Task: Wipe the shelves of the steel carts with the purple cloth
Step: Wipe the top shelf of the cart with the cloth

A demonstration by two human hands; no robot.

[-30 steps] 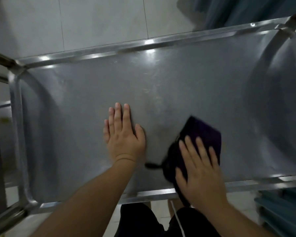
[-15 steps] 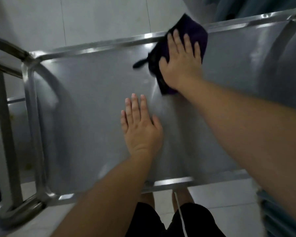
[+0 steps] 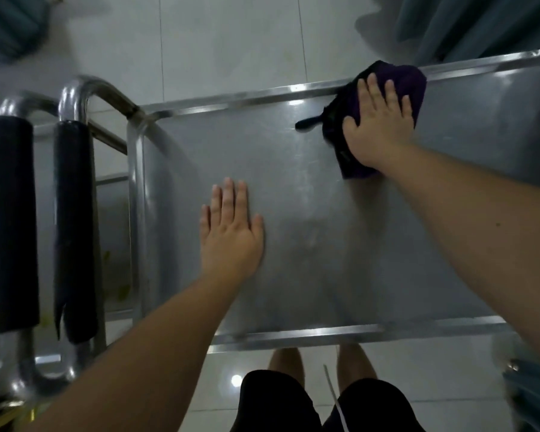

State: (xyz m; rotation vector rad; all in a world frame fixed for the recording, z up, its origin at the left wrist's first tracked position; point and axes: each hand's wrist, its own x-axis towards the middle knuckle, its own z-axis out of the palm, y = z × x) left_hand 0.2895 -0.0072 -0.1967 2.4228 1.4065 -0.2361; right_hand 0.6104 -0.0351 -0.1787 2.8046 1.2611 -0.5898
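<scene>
Pale floor tiles are surrounding the steel cart's top shelf. Right hand, fingers flat, is pressing the purple cloth at the far rim; left hand is lying open, bracing. Wiping appears midway; other shelves likely remaining.

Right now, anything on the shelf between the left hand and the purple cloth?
No. Head view shows only bare steel shelf between left hand and purple cloth.

One head-worn view looks steeply down, close over the cart shelf, the floor beyond it.
</scene>
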